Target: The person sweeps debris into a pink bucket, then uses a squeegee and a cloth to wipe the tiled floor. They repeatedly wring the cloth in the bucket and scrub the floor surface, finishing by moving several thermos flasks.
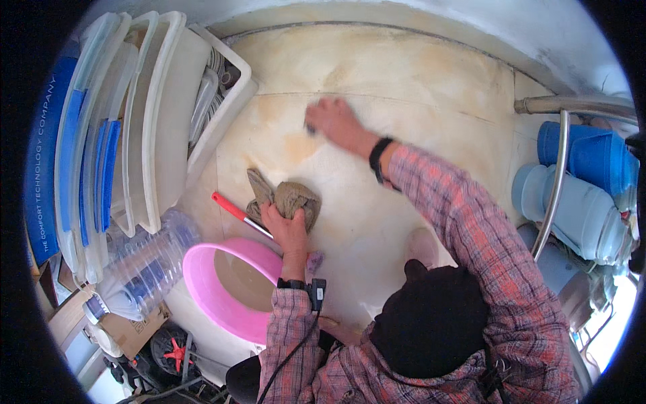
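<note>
My left hand (286,227) grips a damp-looking brown cloth (298,197), bunched up on the tiled floor (363,202). Part of the cloth sticks out to the left of my fingers. Farther forward, my right hand (335,121) is blurred and curled low over the tiles around a small dark object (310,128), mostly hidden by the fingers. Close to my left wrist stands a pink plastic basin (202,283) with murky brownish water (242,280) in it. A rod with a red handle (228,204) lies between the basin and the cloth, its far end hidden.
White plastic crates (174,121) stand on their sides at the left, near a large clear plastic bottle (151,267). On the right, a metal tube frame (555,187) stands before a blue container (580,151) and a pale blue jug (565,207). A wall (454,25) closes off the far side.
</note>
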Demonstrator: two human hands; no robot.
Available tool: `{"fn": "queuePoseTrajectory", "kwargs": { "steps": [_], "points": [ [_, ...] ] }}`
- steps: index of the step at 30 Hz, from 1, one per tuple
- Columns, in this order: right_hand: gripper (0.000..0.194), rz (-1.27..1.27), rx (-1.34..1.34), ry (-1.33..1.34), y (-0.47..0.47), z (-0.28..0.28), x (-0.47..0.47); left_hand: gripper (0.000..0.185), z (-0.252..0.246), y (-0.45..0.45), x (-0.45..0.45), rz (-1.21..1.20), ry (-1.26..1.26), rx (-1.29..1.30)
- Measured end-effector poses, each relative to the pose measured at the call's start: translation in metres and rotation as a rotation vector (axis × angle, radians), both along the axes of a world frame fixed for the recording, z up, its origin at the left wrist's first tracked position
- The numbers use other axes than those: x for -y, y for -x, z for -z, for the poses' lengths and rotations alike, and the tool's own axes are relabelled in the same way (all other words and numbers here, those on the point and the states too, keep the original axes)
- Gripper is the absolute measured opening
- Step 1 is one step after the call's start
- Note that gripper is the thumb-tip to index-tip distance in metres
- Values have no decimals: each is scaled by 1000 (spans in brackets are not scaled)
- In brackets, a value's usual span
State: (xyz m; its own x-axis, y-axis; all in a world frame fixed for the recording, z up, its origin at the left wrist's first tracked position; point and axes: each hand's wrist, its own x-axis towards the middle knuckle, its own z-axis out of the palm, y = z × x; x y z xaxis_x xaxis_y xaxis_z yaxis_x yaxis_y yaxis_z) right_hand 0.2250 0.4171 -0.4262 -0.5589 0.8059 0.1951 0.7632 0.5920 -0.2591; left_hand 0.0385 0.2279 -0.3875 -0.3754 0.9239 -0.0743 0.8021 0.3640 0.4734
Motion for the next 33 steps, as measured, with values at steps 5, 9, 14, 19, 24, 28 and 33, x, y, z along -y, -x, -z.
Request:
{"fn": "queuePoseTrajectory", "kwargs": {
  "steps": [5,9,14,19,24,28,33],
  "points": [
    [23,288,-105,-164,-58,1,-25,65,-7,3,-4,-66,11,45],
    [22,236,-85,-61,-79,-3,37,69,0,2,-4,-156,4,89],
    [22,-205,-147,409,-40,-23,145,60,9,11,-7,-112,48,39],
    [29,-372,25,122,-20,-8,89,54,8,13,-8,-193,5,92],
    [21,185,-103,-80,14,3,-57,53,9,14,-13,-229,34,115],
    [27,98,-152,-69,72,8,-78,52,13,20,-15,-233,33,153],
    [29,-213,-192,-57,103,20,-20,44,13,38,-22,-384,105,486]
  ]
}}
